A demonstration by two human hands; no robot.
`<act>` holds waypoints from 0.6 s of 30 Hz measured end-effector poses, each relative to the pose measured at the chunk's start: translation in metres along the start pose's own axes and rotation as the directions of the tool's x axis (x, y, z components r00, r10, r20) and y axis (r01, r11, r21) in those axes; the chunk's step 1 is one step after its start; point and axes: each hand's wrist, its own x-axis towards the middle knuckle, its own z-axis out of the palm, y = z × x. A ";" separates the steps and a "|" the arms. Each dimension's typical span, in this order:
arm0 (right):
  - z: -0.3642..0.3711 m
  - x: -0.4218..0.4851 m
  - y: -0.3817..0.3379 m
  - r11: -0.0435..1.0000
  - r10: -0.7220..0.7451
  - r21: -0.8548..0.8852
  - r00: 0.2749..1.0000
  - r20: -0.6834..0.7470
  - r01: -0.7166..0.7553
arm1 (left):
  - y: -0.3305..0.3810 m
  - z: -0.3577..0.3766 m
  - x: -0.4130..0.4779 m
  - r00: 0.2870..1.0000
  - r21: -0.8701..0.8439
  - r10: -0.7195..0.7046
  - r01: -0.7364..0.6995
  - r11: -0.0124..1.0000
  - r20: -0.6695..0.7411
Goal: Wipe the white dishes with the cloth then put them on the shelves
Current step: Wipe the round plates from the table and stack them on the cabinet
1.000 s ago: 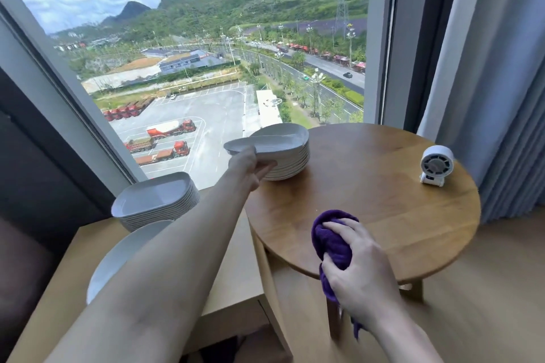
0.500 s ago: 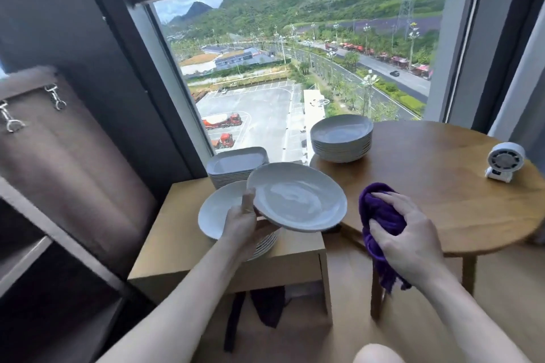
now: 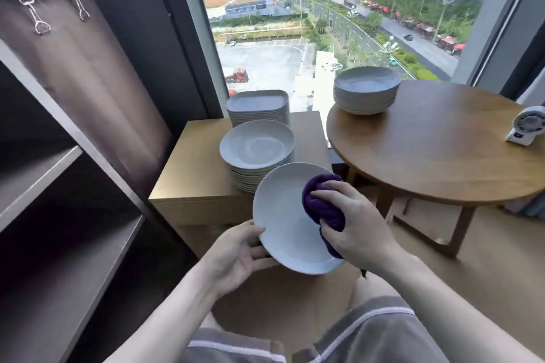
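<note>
Two hands busy, both close over my lap. My left hand (image 3: 236,253) grips the near-left rim of one white plate (image 3: 283,221), thumb on top and fingers under, tilted up toward me. My right hand (image 3: 356,227) is curled round the bunched purple cloth (image 3: 321,203) and presses it on the plate's right inner face. So the wipe of this plate has started, by my read; shelving it is not yet done.

Change: a second ago my left hand was out at arm's length, lifting this plate off the far stack while the cloth rested on the round worktop's edge. Half a second ago the plate was in mid-air over the low worktop, with the cloth apart from it. Now plate and cloth touch, and both are pulled in near me.

Just behind, the low worktop (image 3: 191,168) carries a stack of round plates (image 3: 256,147), then a stack of square plates (image 3: 258,106) by the window. Further right, the round worktop (image 3: 442,150) holds the stack of deep plates (image 3: 365,91) and a small white fan (image 3: 528,127). The dark shelves (image 3: 38,174) stand at my left, more in view than before.
</note>
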 end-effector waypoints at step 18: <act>0.032 0.003 0.011 0.968 0.074 -0.246 0.994 0.080 -0.052 | -0.012 -0.011 0.014 0.976 0.036 0.138 -0.146 0.989 0.169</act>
